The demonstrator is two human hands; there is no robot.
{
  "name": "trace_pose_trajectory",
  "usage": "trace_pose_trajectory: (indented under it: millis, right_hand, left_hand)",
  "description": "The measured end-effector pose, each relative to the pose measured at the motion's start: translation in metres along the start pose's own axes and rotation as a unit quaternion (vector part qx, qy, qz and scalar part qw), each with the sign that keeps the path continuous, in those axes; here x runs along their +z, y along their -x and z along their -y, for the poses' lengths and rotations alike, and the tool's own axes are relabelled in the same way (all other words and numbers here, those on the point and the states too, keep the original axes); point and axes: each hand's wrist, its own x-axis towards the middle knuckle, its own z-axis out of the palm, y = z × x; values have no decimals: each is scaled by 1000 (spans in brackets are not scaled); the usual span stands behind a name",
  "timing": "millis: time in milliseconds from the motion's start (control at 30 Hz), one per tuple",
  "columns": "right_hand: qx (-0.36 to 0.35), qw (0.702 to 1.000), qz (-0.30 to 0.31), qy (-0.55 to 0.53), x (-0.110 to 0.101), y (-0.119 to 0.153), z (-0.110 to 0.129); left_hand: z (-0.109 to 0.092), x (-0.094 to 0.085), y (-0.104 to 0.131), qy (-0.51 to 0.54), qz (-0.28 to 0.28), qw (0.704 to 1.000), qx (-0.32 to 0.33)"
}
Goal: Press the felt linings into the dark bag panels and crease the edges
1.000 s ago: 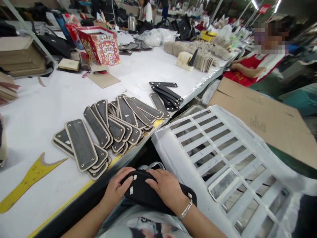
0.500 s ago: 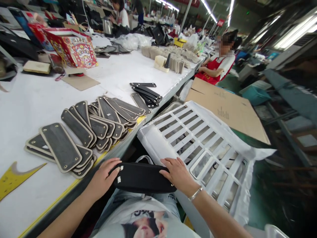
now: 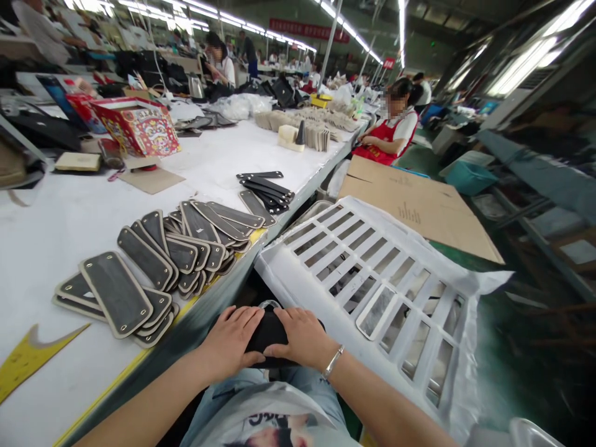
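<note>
Low in the frame's centre, the left hand (image 3: 234, 338) and right hand (image 3: 303, 337) hold a black piece (image 3: 267, 332) palms-down, thumbs nearly meeting, presumably to steady it.

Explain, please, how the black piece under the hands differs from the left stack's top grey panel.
The black piece looks plain where visible; the grey panel is pale-rimmed. The left hand and right hand partly cover the black piece; the grey panel lies untouched in full view.
</note>
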Motion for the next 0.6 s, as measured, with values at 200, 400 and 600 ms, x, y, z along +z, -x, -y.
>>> trace_pose_trajectory:
  millis: [200, 400, 600]
  right_hand:
    - [-16, 998, 53, -4, -10, -3, -13]
    - [34, 995, 65, -69, -20, 20, -57]
    - [170, 939, 36, -297, -15, 56, -79]
  left_hand:
    - [6, -28, -14, 61, 112, 992, -17]
    - [28, -31, -8, 140, 108, 983, -42]
    - [66, -5, 7, 246, 35, 964, -95]
